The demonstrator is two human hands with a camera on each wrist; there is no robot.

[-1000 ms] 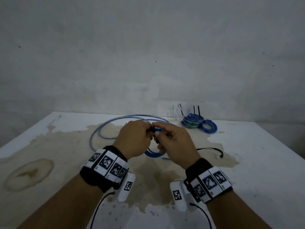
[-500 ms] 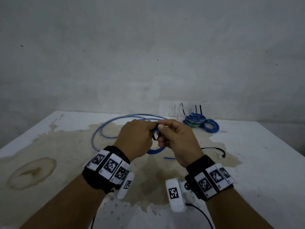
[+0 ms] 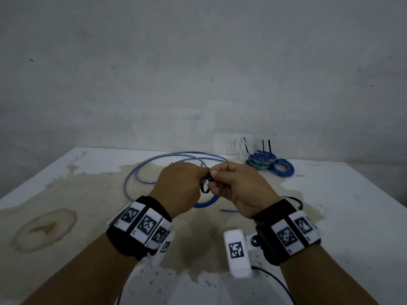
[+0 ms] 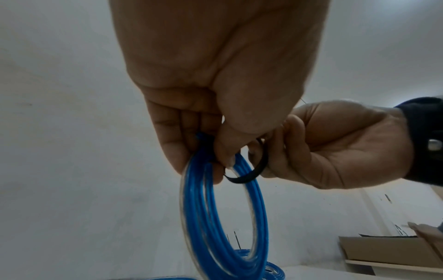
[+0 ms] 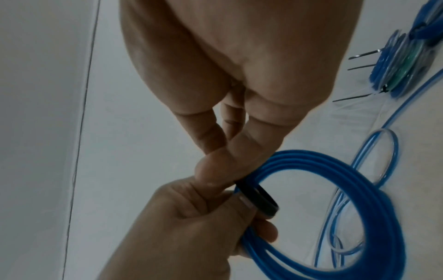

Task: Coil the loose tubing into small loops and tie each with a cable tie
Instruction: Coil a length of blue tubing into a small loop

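Head view: left hand gripping blue coil, right hand pinching cable tie, mid-table.

1. White table: flat top whose near and middle surface carries a broad tan stain.
2. Ring-shaped stain: a separate oval mark on the table's left part, apart from the broad stain.
3. Grey wall: plain and mottled, rising directly behind the table's far edge.
4. Cardboard box: brown, seen in the left wrist view at lower right, resting on a pale shelf or ledge.
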